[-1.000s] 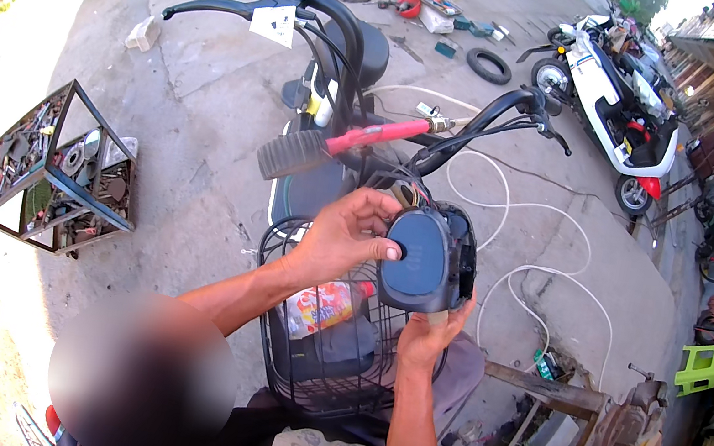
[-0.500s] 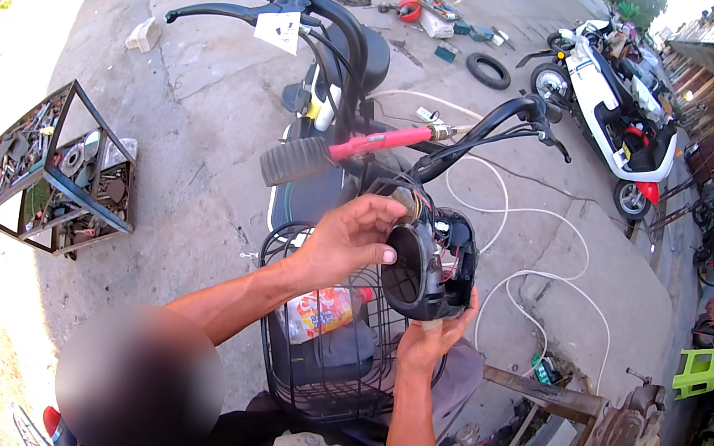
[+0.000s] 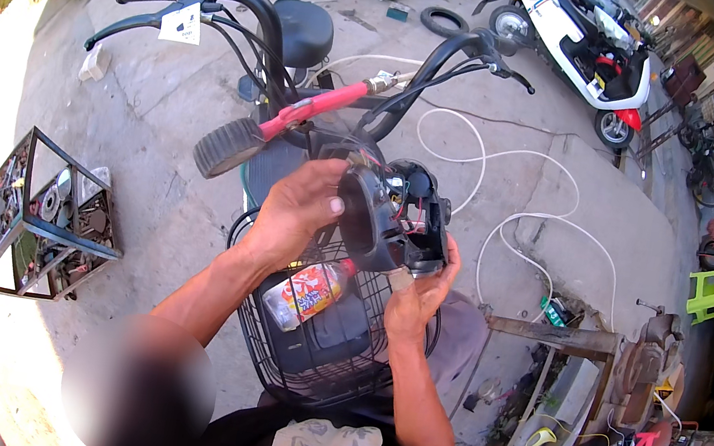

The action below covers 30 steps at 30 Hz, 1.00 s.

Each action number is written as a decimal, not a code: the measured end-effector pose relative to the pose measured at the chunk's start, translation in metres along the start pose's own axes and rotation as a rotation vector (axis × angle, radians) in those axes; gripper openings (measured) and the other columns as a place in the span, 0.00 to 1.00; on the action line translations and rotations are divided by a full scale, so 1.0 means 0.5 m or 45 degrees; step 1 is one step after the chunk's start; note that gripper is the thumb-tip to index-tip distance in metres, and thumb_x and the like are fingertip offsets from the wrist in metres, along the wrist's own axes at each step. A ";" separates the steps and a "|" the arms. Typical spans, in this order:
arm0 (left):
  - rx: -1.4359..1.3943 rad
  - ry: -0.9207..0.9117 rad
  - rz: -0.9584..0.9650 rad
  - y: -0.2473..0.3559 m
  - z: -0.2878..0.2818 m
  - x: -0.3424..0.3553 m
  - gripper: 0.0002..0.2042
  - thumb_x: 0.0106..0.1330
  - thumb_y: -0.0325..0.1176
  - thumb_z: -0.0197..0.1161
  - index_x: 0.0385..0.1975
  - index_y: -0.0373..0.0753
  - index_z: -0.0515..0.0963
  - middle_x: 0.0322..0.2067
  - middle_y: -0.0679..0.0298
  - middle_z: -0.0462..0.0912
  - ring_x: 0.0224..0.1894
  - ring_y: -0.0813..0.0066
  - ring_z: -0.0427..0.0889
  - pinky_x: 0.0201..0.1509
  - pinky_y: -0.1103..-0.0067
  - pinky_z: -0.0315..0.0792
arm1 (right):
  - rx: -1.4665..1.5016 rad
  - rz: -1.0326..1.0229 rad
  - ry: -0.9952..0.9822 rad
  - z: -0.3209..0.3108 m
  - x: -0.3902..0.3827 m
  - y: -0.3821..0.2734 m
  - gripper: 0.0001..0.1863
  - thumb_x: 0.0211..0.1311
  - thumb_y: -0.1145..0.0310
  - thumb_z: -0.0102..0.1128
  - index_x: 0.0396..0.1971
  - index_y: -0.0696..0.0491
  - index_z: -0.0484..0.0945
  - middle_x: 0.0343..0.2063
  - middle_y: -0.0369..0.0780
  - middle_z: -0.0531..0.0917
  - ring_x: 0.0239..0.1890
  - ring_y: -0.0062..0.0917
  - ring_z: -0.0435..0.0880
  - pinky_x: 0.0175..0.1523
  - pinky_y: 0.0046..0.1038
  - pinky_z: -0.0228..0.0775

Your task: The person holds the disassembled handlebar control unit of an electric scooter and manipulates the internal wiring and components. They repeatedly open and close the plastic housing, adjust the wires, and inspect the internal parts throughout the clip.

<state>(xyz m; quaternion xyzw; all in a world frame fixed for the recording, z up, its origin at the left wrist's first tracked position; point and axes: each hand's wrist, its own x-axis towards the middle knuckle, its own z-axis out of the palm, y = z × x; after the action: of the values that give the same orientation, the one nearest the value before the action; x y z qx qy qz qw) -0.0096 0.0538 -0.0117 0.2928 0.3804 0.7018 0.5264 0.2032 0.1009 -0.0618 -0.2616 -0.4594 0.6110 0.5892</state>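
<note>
Above the wire basket (image 3: pixel 325 375), my hands hold a black plastic headlight housing in two parts, with thin coloured wires between them. The hollow left part (image 3: pixel 360 219) has my left hand (image 3: pixel 289 213) at its rim, the thumb on the near side and fingers partly hidden behind. From below, my right hand (image 3: pixel 417 301) grips the right part (image 3: pixel 431 220). Part of my left forearm is covered by a blurred patch. Across the handlebar (image 3: pixel 271 26) lies a pink tyre inflator (image 3: pixel 323 110) with a ribbed black gauge boot (image 3: pixel 228 148).
A drink bottle (image 3: pixel 307 291) lies in the basket. To the left stands a metal-framed parts bin (image 3: pixel 68 240). A white hose (image 3: pixel 525 147) loops over the ground. Farther off are a loose tyre (image 3: pixel 444 22) and a white scooter (image 3: pixel 576 53). A bench (image 3: pixel 544 332) with a vise is at right.
The view has shifted, so most of the scene sits farther left. Both hands still hold the housing; its left part is turned slightly, and the gap between the parts looks a little wider.
</note>
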 end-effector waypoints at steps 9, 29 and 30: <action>-0.032 0.052 -0.050 0.005 0.002 -0.001 0.19 0.79 0.23 0.63 0.68 0.36 0.76 0.58 0.60 0.87 0.59 0.70 0.89 0.64 0.68 0.86 | -0.070 0.046 0.001 0.008 -0.004 -0.018 0.50 0.59 0.67 0.81 0.76 0.57 0.59 0.67 0.43 0.75 0.69 0.30 0.75 0.76 0.34 0.66; -0.170 -0.052 -0.232 0.007 -0.007 -0.001 0.15 0.71 0.42 0.54 0.45 0.36 0.76 0.40 0.57 0.82 0.49 0.57 0.84 0.62 0.60 0.78 | 0.072 0.068 -0.031 -0.002 -0.006 -0.007 0.52 0.55 0.80 0.80 0.78 0.53 0.57 0.68 0.42 0.71 0.70 0.30 0.74 0.75 0.36 0.70; -0.124 -0.029 -0.229 0.013 0.002 -0.002 0.20 0.77 0.49 0.50 0.41 0.35 0.76 0.38 0.56 0.81 0.47 0.57 0.83 0.60 0.60 0.76 | 0.064 0.057 -0.037 -0.003 -0.005 -0.006 0.52 0.55 0.82 0.79 0.78 0.53 0.57 0.68 0.42 0.70 0.70 0.31 0.74 0.75 0.36 0.71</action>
<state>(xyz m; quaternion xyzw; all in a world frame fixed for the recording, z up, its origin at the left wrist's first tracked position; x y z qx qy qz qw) -0.0119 0.0521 -0.0059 0.2395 0.3645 0.6659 0.6052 0.2066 0.0984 -0.0605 -0.2480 -0.4465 0.6391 0.5751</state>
